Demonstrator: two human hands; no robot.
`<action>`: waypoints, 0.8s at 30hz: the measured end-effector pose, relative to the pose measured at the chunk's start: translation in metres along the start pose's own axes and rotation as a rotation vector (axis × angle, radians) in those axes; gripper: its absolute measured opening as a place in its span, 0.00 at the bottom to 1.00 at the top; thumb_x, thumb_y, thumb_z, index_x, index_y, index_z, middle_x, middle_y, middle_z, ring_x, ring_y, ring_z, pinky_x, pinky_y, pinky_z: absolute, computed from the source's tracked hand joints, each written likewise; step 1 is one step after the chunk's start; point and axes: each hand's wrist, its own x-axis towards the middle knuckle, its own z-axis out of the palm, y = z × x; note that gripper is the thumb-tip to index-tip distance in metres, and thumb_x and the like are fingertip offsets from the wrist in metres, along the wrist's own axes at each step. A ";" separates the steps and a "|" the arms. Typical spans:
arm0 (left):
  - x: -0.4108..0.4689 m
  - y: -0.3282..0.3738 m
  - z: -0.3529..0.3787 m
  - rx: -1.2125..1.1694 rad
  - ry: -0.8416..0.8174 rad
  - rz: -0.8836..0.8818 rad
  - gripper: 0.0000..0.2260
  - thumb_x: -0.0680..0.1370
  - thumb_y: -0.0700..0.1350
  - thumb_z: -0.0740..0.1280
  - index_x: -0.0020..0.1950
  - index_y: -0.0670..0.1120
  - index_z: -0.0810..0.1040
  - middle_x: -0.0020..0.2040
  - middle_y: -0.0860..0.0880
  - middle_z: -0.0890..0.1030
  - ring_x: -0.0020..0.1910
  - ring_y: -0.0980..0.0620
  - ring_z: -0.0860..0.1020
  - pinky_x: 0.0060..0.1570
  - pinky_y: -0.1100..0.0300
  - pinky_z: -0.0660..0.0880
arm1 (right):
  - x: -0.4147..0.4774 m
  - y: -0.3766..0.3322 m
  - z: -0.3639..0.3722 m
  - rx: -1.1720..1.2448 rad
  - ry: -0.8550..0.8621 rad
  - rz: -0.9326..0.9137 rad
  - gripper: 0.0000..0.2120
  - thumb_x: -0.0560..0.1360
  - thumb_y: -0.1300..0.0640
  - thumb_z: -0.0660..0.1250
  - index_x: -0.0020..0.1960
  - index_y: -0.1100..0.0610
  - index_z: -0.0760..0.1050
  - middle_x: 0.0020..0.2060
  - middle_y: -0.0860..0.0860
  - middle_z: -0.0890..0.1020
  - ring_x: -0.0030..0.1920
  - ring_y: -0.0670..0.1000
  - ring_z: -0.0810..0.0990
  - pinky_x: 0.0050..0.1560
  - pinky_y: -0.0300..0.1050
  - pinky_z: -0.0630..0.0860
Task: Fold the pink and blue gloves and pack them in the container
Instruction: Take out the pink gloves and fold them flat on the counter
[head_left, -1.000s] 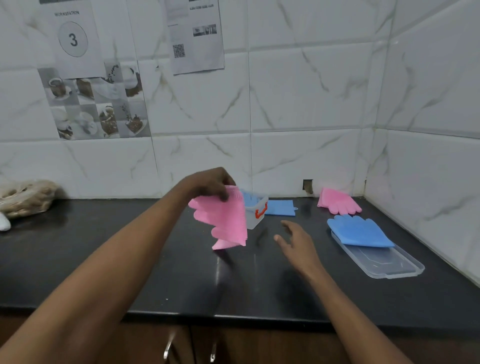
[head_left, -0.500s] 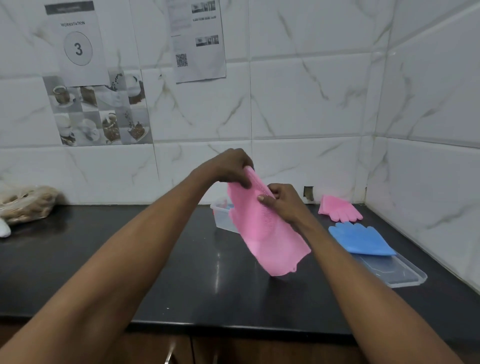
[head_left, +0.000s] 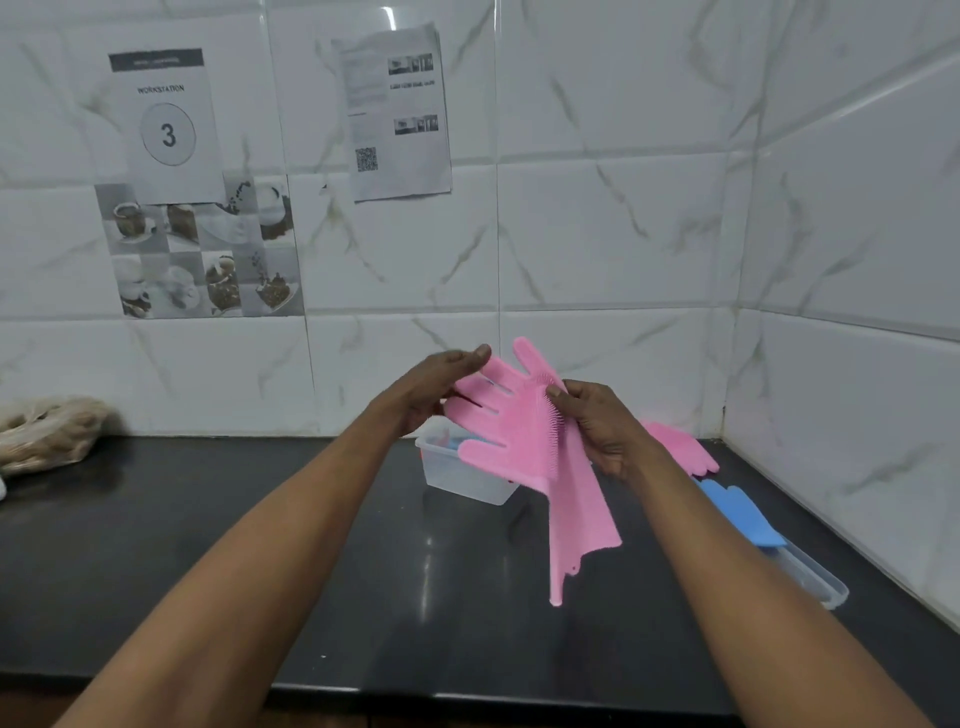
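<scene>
I hold a pink silicone glove (head_left: 524, 436) in the air above the black counter, bent along its palm so its cuff hangs down. My left hand (head_left: 431, 384) pinches its finger end. My right hand (head_left: 597, 421) grips it at the bristled palm. Behind the glove stands the clear container (head_left: 457, 473) with something blue inside. A second pink glove (head_left: 680, 447) lies at the back right. A blue glove (head_left: 743, 512) rests on the clear lid (head_left: 810, 577) near the right wall.
The black counter (head_left: 260, 545) ends at a front edge close to me. Tiled walls close off the back and the right side. A beige bundle (head_left: 47, 436) lies at the far left by the wall.
My right hand rose from over the counter and took hold of the pink glove. Both hands turned it so its fingers point up and the cuff hangs down.
</scene>
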 end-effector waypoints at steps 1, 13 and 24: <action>0.001 -0.005 0.003 0.031 -0.074 -0.049 0.19 0.75 0.59 0.69 0.57 0.47 0.82 0.51 0.48 0.86 0.48 0.50 0.84 0.48 0.55 0.79 | 0.000 0.001 0.000 0.032 0.008 0.000 0.10 0.78 0.58 0.67 0.55 0.63 0.81 0.48 0.57 0.85 0.46 0.55 0.81 0.52 0.49 0.78; 0.020 0.041 -0.004 0.335 -0.047 0.229 0.03 0.73 0.42 0.74 0.45 0.43 0.85 0.41 0.45 0.85 0.39 0.50 0.82 0.44 0.56 0.81 | -0.013 0.030 -0.005 0.035 0.059 -0.006 0.14 0.74 0.57 0.70 0.58 0.60 0.81 0.53 0.56 0.85 0.51 0.56 0.84 0.50 0.53 0.81; 0.031 0.102 0.005 0.815 -0.124 0.330 0.04 0.73 0.43 0.74 0.47 0.47 0.85 0.42 0.51 0.85 0.38 0.57 0.82 0.47 0.53 0.80 | -0.024 0.050 0.004 0.033 -0.042 0.056 0.25 0.66 0.57 0.78 0.61 0.59 0.78 0.54 0.54 0.85 0.55 0.57 0.84 0.51 0.51 0.82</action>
